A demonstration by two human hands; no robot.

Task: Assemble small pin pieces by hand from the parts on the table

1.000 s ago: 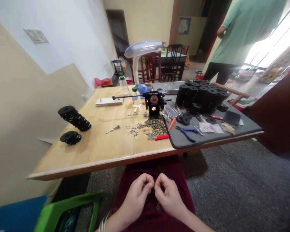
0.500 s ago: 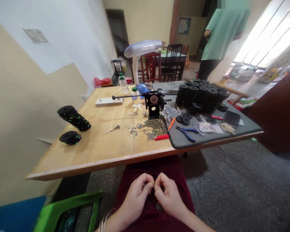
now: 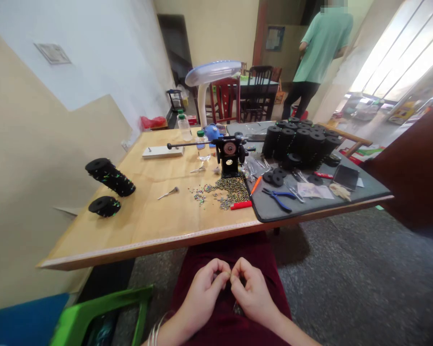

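Observation:
My left hand [image 3: 210, 288] and my right hand [image 3: 251, 289] meet fingertip to fingertip above my dark red lap. Each is closed in a pinch; what lies between the fingers is too small to make out. A small dark thing [image 3: 237, 308] shows partly beneath my right hand. On the table [image 3: 140, 230] ahead, several small beads or metal parts [image 3: 233, 190] lie in a loose pile. Behind the pile stands a black winding device [image 3: 230, 156] with a dial and a long rod. Blue-handled pliers [image 3: 279, 198] and a red pen-like tool [image 3: 241, 205] rest nearby.
Black foam rolls [image 3: 299, 139] crowd the grey mat [image 3: 270, 211] at right; more black rolls [image 3: 110, 177] stand at left. A desk lamp [image 3: 213, 73] rises behind. A green plastic stool or crate [image 3: 94, 307] is low at left. A person in a green shirt [image 3: 324, 45] is at the back.
My hands hold the same pinch, almost unmoved. The person at the back has shifted to the left and farther off.

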